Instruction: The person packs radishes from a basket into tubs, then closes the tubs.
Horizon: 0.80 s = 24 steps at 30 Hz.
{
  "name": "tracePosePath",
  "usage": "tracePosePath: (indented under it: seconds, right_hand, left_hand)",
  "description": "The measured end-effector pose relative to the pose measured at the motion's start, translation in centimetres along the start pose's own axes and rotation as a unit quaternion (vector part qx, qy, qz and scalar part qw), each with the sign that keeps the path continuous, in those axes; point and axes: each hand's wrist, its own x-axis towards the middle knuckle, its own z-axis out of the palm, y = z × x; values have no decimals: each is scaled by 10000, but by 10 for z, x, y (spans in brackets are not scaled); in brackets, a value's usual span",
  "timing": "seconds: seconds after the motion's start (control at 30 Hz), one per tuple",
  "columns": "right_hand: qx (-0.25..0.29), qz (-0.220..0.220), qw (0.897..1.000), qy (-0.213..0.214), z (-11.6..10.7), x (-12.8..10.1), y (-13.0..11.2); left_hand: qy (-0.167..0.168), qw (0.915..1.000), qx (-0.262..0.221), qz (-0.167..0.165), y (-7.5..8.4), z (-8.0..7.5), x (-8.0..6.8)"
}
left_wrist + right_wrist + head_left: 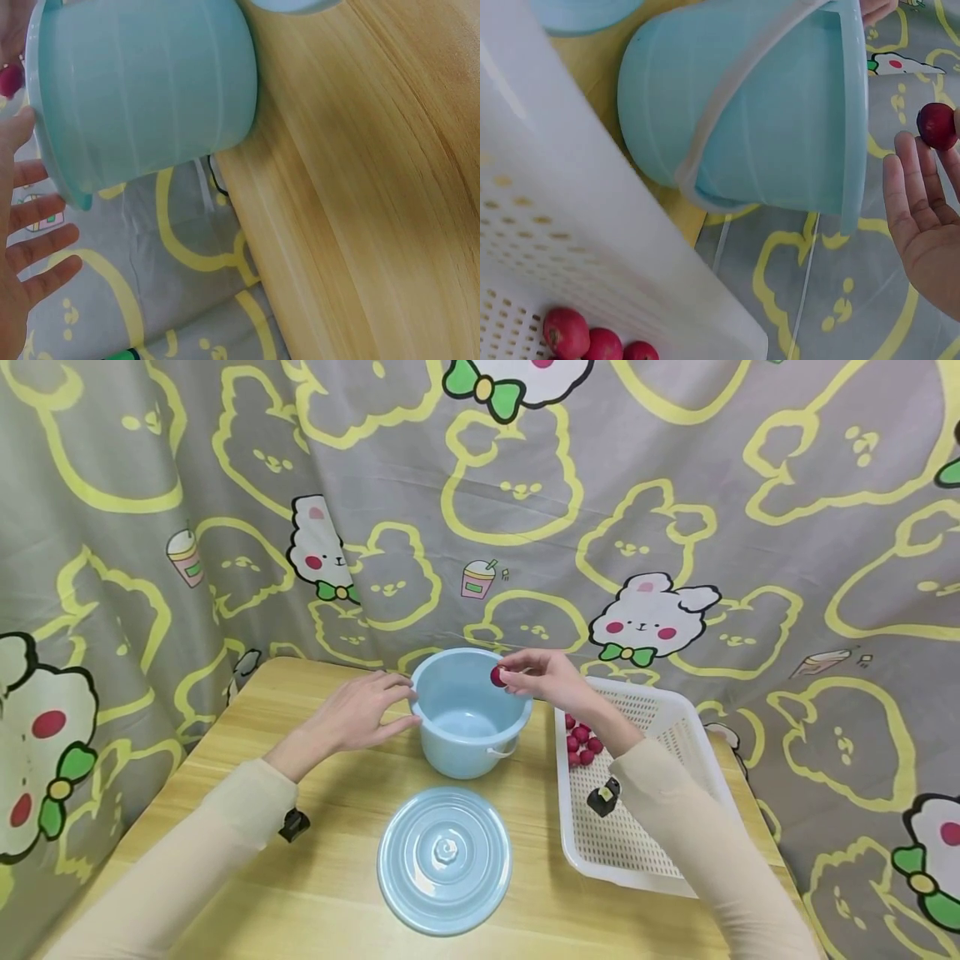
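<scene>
A light blue bucket (457, 753) stands upright on the table with its top uncovered; its inner floor shows bare in the head view. My left hand (366, 712) is at the bucket's left rim, fingers loosely extended and fingertips right at the edge. Over the right side of the rim, my right hand (553, 682) pinches a small round red radish (937, 126) between thumb and fingertips. Its other fingers are stretched out in the right wrist view. More red radishes (582, 735) lie in the far left part of a white perforated basket (567, 835), partly hidden by my right forearm.
The round blue lid (444, 893) lies flat on the wooden table (315, 885) in front of the bucket, knob up. A pale carrying handle (714, 112) hangs down the bucket's right side. A patterned curtain (405, 460) closes off the back.
</scene>
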Motion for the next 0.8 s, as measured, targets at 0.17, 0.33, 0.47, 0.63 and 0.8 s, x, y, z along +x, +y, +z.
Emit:
tracePosePath:
  seconds: [0.17,0.33,0.47,0.63,0.8]
  right_hand:
    - [3,-55,9999,-87,10,8,0]
    - [-23,-1,10000,-81,18,16,2]
    - [-71,46,9999,-143,22,21,4]
    - [-176,107,9994,-282,28,27,5]
    - [-276,152,9985,-443,35,31,8]
  left_hand:
    - [38,10000,39,40,-1,0,0]
    - [39,10000,52,55,-1,0,0]
    - [25,10000,55,44,0,-1,0]
    - [-13,10000,36,12,1,-1,0]
    - [-48,10000,17,-22,0,-1,1]
